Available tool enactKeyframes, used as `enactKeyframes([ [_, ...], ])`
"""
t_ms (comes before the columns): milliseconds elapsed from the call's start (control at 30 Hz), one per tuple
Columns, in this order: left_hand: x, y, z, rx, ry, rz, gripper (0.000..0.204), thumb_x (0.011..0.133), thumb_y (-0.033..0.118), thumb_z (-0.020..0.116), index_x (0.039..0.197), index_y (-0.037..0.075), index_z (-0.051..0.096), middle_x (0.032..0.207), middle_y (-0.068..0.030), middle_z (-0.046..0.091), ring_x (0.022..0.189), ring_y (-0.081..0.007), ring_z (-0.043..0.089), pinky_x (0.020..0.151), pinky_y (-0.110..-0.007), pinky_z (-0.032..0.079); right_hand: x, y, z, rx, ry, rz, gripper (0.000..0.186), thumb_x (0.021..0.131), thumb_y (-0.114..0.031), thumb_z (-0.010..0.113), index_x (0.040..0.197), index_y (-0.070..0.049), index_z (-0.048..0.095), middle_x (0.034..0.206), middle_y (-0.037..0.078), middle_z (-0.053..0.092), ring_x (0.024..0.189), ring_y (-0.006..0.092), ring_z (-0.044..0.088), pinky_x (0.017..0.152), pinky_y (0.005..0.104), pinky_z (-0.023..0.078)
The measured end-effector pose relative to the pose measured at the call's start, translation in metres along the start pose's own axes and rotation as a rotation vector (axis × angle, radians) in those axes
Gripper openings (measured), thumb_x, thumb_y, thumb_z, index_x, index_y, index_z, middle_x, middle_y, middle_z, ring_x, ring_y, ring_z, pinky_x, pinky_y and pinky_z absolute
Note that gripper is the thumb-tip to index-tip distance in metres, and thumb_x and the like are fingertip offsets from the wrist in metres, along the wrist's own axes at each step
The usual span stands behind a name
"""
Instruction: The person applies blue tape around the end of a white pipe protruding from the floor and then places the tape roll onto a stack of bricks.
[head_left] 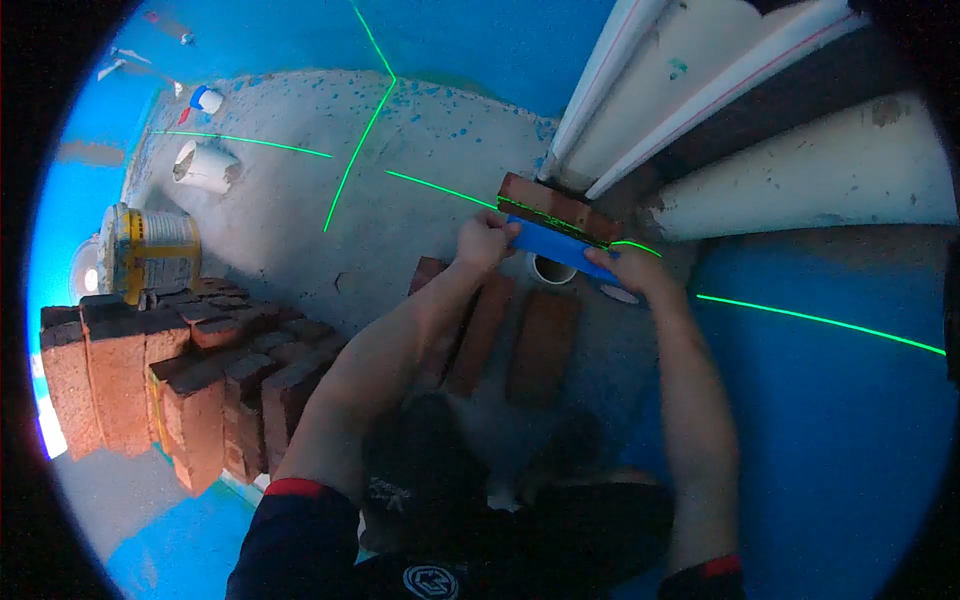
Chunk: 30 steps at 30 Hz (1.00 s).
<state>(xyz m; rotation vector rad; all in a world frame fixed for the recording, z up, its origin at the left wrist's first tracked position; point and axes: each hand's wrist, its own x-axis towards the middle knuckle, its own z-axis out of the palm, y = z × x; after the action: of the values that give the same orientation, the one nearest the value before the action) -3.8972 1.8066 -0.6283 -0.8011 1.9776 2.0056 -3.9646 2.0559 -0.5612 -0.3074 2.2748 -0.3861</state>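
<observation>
- I am holding the blue bar (556, 241) along the near side of the brick row (560, 206); I am not managing to tell whether it is touching the bricks.
- My left hand (487, 243) is clamping the bar's left end, thumb and fingers pinched together; my right hand (640, 272) is gripping near its right end.
- I am judging it to be light, stiff and smooth, perhaps slippery with dust, so I am favouring a hold at both ends, fingertips clear of the bricks' edges.
- Below the bar, a white round rim (552, 269) is showing, partly hidden.
- Nearer me, loose bricks (543, 346) are lying on the grey floor (300, 120).
- A green laser line (443, 187) is crossing the floor and running over the brick row.
- White pipes (725, 95) are standing behind the row.
- To my left, a brick stack (195, 375) is sitting before a yellow-and-white bucket (160, 252).
</observation>
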Motion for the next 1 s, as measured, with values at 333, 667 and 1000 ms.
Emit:
enactKeyframes([
  [333,0.005,-0.007,0.001,-0.178,0.09,-0.113,0.021,0.082,0.011,0.068,0.092,-0.002,0.053,0.083,-0.0127,0.06,0.066,-0.0227,0.063,0.051,-0.035,0.056,0.016,0.007,0.017,0.04,0.093,-0.004,0.064,0.083,-0.063,0.052,0.099,-0.003,0.066,0.087,0.02,0.066,0.08,0.0301,0.065,0.075,0.0412,0.048],
  [667,-0.008,0.003,-0.002,-0.182,0.07,-0.149,0.018,0.083,0.007,0.065,0.091,-0.003,0.053,0.082,-0.0121,0.059,0.063,-0.0228,0.062,0.05,-0.035,0.056,0.008,0.008,0.018,-0.054,0.123,0.039,0.072,0.078,-0.07,0.053,0.092,-0.001,0.068,0.087,0.022,0.066,0.082,0.034,0.065,0.076,0.0434,0.048],
  [1000,0.014,-0.033,-0.002,-0.028,0.093,-0.119,0.018,0.081,0.007,0.068,0.085,-0.005,0.055,0.078,-0.0134,0.061,0.062,-0.0231,0.063,0.046,-0.035,0.054,0.006,-0.003,0.02,-0.005,0.072,0.101,0.076,0.076,-0.071,0.054,0.09,0.001,0.069,0.088,0.023,0.066,0.085,0.0355,0.065,0.078,0.0439,0.048],
])
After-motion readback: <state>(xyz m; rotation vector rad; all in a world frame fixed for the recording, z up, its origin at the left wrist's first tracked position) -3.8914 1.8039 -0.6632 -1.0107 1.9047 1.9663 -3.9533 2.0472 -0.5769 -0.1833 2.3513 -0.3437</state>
